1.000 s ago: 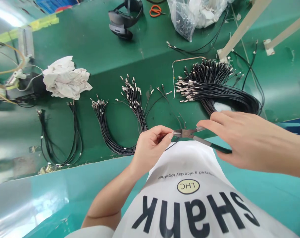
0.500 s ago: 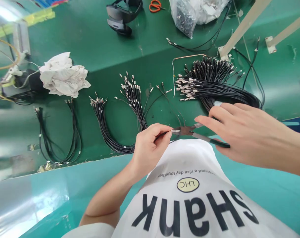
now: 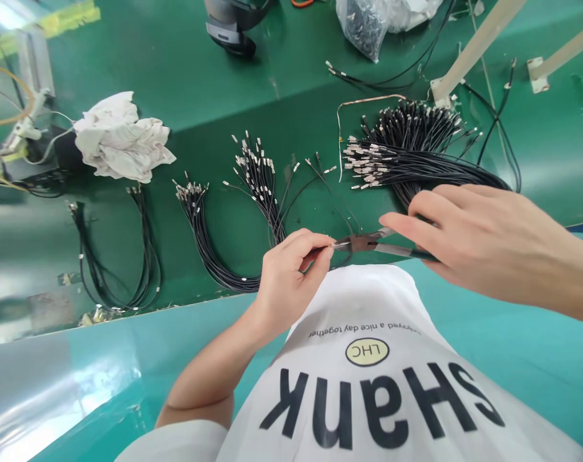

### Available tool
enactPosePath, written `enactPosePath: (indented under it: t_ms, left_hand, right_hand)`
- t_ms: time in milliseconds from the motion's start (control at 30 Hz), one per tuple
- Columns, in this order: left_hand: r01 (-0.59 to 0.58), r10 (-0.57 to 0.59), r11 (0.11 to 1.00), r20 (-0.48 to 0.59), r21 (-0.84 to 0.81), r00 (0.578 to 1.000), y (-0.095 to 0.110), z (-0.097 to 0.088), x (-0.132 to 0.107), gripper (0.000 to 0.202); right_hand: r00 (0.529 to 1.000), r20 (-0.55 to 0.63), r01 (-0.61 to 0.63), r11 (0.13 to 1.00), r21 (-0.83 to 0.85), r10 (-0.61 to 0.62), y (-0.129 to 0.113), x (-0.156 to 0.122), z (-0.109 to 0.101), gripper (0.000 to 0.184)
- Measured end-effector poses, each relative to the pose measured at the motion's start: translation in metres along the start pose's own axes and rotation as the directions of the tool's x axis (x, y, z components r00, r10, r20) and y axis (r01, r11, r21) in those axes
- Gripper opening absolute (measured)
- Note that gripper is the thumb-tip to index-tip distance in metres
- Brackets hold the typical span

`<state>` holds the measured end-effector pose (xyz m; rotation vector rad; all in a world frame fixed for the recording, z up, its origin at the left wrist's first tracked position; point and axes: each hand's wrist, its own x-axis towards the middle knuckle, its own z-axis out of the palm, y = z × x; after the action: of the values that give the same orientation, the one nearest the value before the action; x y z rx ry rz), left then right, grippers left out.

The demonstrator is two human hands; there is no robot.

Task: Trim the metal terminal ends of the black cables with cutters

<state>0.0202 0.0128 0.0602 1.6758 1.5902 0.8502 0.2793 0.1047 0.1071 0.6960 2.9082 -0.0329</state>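
My left hand pinches the end of a thin black cable between thumb and forefinger. A small metal terminal shows at its fingertips, at the jaws of the pliers. My right hand is wrapped round the handles of those pliers, their jaws pointing left at the cable end. Behind my left hand a bundle of black cables curves in a U, its tips carrying metal terminals. Beyond my right hand lies a large pile of black cables. Most of the held cable is hidden by my left hand.
A smaller cable bundle and a crumpled white cloth lie to the left. At the back are a black-and-grey headset and a plastic bag. Beige posts rise from the green tabletop at the right.
The pliers' handles have come closer together as my right hand closed round them. The whole view has shifted slightly; my left hand keeps its pinch on the cable.
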Motion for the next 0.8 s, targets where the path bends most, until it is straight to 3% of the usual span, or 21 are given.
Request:
enactPosePath:
  t_ms: [100,200,533,800]
  left_hand:
    - [0.093,-0.088,0.991,0.049,-0.099,0.995,-0.0008,-0.0009,0.0028,0.011]
    - [0.167,-0.153,0.971,0.090,-0.172,0.984,-0.0018,-0.0019,0.0048,0.011]
    - [0.111,-0.109,0.986,0.024,-0.120,0.994,0.0005,-0.0009,0.0020,0.009]
    - [0.095,-0.089,0.986,0.050,-0.134,0.995,0.0008,0.0037,0.0020,0.008]
  right_hand:
    - [0.999,-0.050,-0.006,1.000,-0.001,0.006,0.0000,0.0005,-0.0012,0.041]
    - [0.999,-0.019,-0.032,0.996,0.081,0.034,0.0000,0.0007,-0.0017,0.043]
    - [0.994,0.086,-0.087,0.966,0.242,0.067,-0.0005,-0.0051,-0.0041,0.044]
    - [0.989,0.138,-0.088,0.945,0.316,0.047,0.0031,-0.0034,-0.0044,0.043]
